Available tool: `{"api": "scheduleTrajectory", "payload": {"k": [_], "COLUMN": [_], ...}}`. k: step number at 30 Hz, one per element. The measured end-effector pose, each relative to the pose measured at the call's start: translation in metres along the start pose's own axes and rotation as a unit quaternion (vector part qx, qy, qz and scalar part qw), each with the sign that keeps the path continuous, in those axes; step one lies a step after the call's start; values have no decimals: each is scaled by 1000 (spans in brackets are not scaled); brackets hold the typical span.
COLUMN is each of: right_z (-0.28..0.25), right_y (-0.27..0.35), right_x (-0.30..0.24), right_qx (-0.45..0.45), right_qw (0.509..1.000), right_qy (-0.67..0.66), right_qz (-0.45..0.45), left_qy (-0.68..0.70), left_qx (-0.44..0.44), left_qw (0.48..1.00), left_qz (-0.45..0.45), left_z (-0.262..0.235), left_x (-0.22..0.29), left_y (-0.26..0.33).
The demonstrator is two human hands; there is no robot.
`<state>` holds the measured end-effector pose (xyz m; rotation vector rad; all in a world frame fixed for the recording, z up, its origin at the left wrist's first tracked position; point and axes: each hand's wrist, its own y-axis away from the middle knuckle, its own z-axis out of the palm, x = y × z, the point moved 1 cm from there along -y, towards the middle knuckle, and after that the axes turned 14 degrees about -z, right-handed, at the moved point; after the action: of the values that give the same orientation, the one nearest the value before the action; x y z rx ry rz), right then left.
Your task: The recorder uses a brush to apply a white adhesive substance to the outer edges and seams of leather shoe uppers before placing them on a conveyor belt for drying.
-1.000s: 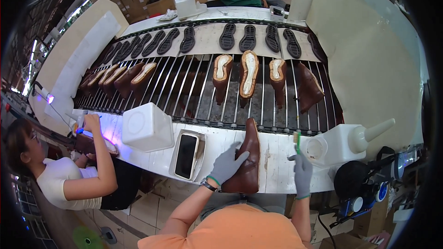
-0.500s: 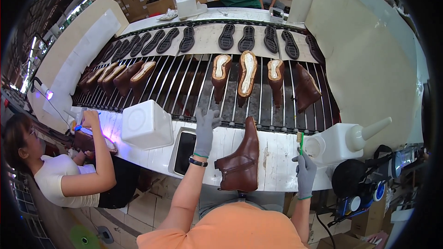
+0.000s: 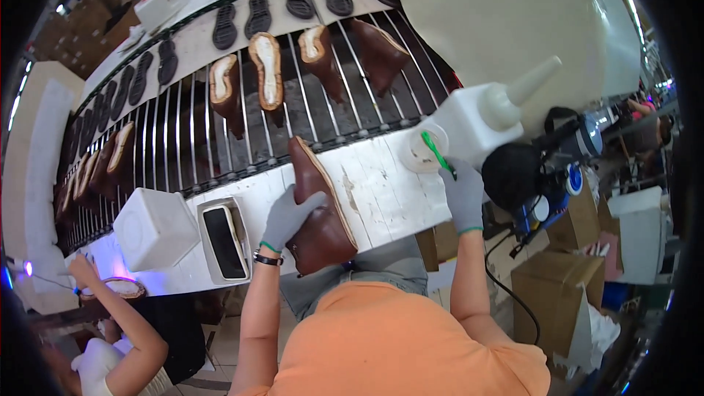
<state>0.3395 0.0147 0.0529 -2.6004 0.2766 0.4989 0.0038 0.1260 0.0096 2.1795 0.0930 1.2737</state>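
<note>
From the head camera, the left hand [image 3: 287, 214], in a grey glove, is closed around the side of a brown boot [image 3: 319, 213], its grip holding the upper just behind the pale sole edge. The boot lies tilted on its side on the white worktop [image 3: 381, 191], sole edge toward the roller conveyor [image 3: 220, 139] just beyond the grip. Half a second ago that hand was lifted off the boot, fingers spread above the phone tray; it has since come back down and taken hold, so the boot is again steadied under the person's control.

The right hand [image 3: 462, 194], also gloved, is closed on a green brush [image 3: 438, 152] whose tip now sits in or over the small round cup [image 3: 424, 150] directly ahead of that grip; earlier the brush was held upright, clear of the cup. That reads as the brush being loaded while the boot waits.

Beside the cup, to the outer side of the right grip, stands a white squeeze bottle [image 3: 484, 114] with a cone nozzle. To the outer side of the left grip lie a phone in a tray [image 3: 224, 242] and a white box [image 3: 155, 229]. On the conveyor, well beyond both grips, rest upturned boots [image 3: 268, 73] with pale insoles and, farther off, dark outsoles [image 3: 257, 15]. A seated co-worker's hand [image 3: 86, 268] works at the lower left.
</note>
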Motion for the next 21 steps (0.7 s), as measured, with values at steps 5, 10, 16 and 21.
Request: {"api": "scheduleTrajectory", "payload": {"k": [5, 10, 16, 21], "right_z": [-13, -5, 6, 6], "right_y": [-9, -3, -14, -19], "right_x": [-5, 3, -2, -2], "right_qx": [-57, -126, -119, -140], "right_qw": [995, 975, 973, 965], "right_qy": [60, 186, 198, 221], "right_qz": [51, 3, -15, -37], "left_qy": [72, 220, 79, 261], "left_qx": [0, 131, 363, 121], "left_qw": [997, 956, 876, 949], "left_qz": [28, 141, 309, 125], "left_z": [5, 7, 34, 54], "left_x": [0, 24, -49, -69], "left_y": [-2, 49, 45, 43]}}
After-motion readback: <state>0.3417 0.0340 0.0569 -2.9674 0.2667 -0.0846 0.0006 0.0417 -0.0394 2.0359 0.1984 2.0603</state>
